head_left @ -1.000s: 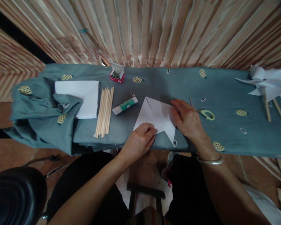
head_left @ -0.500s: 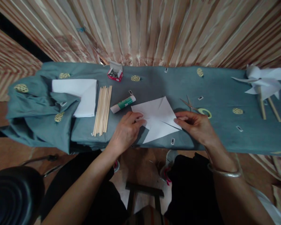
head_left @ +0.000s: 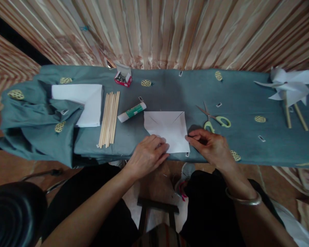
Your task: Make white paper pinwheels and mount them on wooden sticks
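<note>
A white square sheet of paper (head_left: 166, 125) with slits cut in from its corners lies on the cloth in front of me. My left hand (head_left: 151, 152) holds the sheet by its lower left part, fingers curled over it and covering that corner. At the sheet's right edge, my right hand (head_left: 208, 142) pinches the paper between thumb and fingers. Scissors with light green handles (head_left: 213, 119) lie spread just beyond the right hand. To the left of the sheet is a glue stick (head_left: 132, 112) with a green label.
Left of the glue stick lie several thin wooden sticks (head_left: 109, 120) and a white paper stack (head_left: 91, 106), partly under bunched cloth. A small red box (head_left: 123, 78) holding metal pieces stands open behind. Paper pinwheels (head_left: 289, 87) on sticks lie far right on the green tablecloth (head_left: 243, 99).
The sheet has turned so its edges lie square to me, and sits slightly lower. My left hand moved right and nearer me. More of the scissors now shows.
</note>
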Tool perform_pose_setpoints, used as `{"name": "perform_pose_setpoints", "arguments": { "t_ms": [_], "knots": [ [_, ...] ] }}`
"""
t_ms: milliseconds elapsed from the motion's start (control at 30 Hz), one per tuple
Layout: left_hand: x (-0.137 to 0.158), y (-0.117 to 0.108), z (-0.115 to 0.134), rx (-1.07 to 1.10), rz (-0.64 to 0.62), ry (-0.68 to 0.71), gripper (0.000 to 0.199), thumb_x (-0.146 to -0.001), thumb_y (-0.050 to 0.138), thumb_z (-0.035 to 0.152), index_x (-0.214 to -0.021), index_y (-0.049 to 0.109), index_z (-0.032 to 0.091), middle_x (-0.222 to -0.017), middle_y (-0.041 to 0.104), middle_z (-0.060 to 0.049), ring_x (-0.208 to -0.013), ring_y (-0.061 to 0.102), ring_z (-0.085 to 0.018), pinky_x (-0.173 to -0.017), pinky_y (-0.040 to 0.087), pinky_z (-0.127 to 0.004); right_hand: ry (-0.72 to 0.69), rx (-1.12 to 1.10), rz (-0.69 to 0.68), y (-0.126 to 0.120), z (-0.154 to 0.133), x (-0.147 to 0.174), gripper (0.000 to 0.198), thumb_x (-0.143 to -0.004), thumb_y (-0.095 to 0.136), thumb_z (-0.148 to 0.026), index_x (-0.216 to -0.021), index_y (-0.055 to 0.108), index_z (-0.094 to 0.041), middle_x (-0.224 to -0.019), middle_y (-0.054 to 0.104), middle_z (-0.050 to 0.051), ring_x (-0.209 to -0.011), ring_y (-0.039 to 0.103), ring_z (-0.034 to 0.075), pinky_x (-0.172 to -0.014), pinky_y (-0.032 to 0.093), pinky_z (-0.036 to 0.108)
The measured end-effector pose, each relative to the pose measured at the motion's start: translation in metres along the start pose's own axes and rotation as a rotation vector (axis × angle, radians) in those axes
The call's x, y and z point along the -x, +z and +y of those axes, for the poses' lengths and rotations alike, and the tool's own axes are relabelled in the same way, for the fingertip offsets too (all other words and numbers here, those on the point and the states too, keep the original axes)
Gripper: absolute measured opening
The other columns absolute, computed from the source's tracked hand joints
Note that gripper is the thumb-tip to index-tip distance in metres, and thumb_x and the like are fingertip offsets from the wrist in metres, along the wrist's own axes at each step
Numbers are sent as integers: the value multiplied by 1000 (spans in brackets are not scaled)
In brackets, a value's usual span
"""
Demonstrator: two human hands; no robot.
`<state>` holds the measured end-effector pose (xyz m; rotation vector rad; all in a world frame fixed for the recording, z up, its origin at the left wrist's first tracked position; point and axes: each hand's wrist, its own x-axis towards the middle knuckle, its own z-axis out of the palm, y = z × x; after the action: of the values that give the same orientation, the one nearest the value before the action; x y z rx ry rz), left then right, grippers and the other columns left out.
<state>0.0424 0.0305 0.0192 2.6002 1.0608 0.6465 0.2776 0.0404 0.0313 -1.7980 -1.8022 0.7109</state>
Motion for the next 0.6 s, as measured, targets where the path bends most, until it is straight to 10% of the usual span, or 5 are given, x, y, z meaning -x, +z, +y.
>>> {"name": "perform_pose_setpoints", "arguments": {
  "t_ms": [200,600],
  "knots": [
    [3,1,1,-4,86,34,16,-93,51,20,-99,64,12,-93,68,-9,-88,63,-19,-76,57,-33,-269,-101,-48,-2,-1,0,30,-88,47,-18,-104,71,-26,-113,71,5,-111,64,22,-98,49,43],
    [3,-6,4,-20,90,15,14,-92,51,15,-94,65,11,-87,69,-8,-80,64,-18,-72,59,-32,-298,-158,-169,-2,-1,-1,30,-81,58,-14,-106,70,-26,-120,69,5,-118,59,24,-103,46,50]
  ]
}}
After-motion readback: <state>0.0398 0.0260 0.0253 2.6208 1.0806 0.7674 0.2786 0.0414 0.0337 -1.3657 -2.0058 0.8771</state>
